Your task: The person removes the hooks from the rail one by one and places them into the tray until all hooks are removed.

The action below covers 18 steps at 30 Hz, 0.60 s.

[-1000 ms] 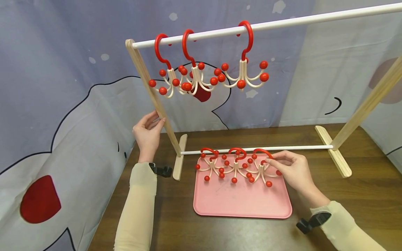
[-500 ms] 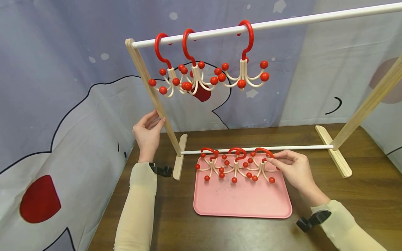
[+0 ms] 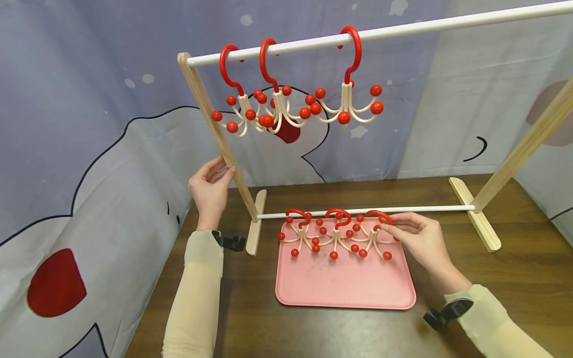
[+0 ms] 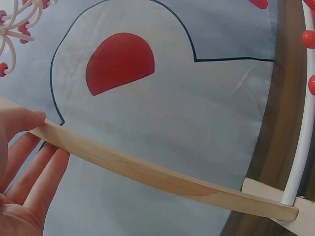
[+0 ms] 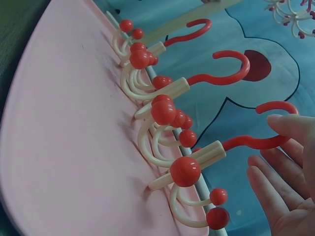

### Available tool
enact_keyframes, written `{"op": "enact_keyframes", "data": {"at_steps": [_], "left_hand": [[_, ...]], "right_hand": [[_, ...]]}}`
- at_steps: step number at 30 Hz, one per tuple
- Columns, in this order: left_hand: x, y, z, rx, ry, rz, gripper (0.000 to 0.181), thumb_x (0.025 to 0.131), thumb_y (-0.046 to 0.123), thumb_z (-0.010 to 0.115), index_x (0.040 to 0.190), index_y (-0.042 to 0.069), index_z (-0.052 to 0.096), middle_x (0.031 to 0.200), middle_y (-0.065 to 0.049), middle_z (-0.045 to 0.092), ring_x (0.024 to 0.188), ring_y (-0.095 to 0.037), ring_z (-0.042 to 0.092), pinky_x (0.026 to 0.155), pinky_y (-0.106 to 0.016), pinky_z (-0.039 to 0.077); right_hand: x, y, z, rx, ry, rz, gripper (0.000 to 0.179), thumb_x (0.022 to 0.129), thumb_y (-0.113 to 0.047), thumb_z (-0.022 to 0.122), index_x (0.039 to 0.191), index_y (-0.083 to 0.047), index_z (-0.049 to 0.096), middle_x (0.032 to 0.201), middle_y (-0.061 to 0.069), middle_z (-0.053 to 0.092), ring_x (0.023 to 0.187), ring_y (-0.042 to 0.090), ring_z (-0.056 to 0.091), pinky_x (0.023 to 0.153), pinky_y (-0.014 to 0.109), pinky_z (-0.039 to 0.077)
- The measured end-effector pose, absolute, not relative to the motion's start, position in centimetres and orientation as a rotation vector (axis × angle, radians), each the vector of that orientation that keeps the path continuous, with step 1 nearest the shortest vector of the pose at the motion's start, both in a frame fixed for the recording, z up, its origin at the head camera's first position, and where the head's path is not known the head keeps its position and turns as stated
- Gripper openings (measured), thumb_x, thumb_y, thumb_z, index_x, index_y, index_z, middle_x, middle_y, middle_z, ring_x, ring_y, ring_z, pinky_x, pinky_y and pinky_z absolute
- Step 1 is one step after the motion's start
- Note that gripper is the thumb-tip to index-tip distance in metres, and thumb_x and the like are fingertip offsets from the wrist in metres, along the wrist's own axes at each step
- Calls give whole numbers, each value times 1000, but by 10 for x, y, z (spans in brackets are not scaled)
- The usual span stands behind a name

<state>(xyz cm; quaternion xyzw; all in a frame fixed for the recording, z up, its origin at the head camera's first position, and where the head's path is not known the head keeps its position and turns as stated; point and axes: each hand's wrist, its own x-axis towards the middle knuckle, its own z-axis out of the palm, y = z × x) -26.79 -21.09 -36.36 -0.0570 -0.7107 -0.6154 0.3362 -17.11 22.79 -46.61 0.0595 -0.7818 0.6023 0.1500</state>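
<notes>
My left hand [image 3: 209, 191] pinches the left wooden post [image 4: 147, 169] of a rack between thumb and fingers. With thumb and fingers, my right hand [image 3: 416, 241] holds the red hook [image 5: 256, 142] of the rightmost multi-arm hanger [image 3: 373, 236]. That hanger has cream arms tipped with red balls and stands on a pink tray [image 3: 344, 283]. Two matching hangers, a middle one [image 3: 336, 232] and a left one [image 3: 302, 231], stand beside it in a row along the tray's back edge. In the right wrist view their hooks point up and away from the tray.
Three more such hangers, a left one [image 3: 242, 97], a middle one [image 3: 278, 94] and a right one [image 3: 346, 94], hang from the white top rod [image 3: 403, 35]. A lower white rod [image 3: 429, 210] runs behind the tray. The right post [image 3: 524, 149] stands on the brown table [image 3: 313, 333].
The rightmost hanger on the tray has turned slightly, its hook shifting a little to the right in my right hand. My left hand stays on the post.
</notes>
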Motion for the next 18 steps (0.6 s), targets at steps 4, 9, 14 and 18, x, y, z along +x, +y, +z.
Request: {"op": "enact_keyframes", "data": {"at_steps": [4,9,14,18], "left_hand": [[-257,-204,-352,-157,-1869,-1582,33,86,-9,77,119,-10,70,114,-24,71,95,-29,73,87,-30,61],[-247,-198,-342,-150,-1876,-1580,32,86,-9,77,118,-11,70,113,-25,71,96,-30,73,87,-30,61],[-248,-198,-343,-150,-1875,-1584,32,86,-9,77,118,-11,70,113,-25,71,95,-31,73,87,-30,61],[-248,-198,-343,-149,-1879,-1582,32,87,-9,77,118,-10,70,114,-24,71,96,-32,73,87,-30,61]], "right_hand": [[-170,229,-462,178,-2225,1777,31,85,-3,84,110,9,71,99,17,76,82,9,74,63,27,64],[-170,230,-454,163,-2209,1797,34,85,-3,84,114,9,72,102,7,77,87,8,74,69,24,63],[-172,233,-446,159,-2185,1822,36,87,-5,83,118,8,71,106,7,76,92,8,73,79,20,60],[-175,238,-441,160,-2162,1840,38,87,-5,82,121,8,71,108,11,76,95,9,73,84,21,58]]}}
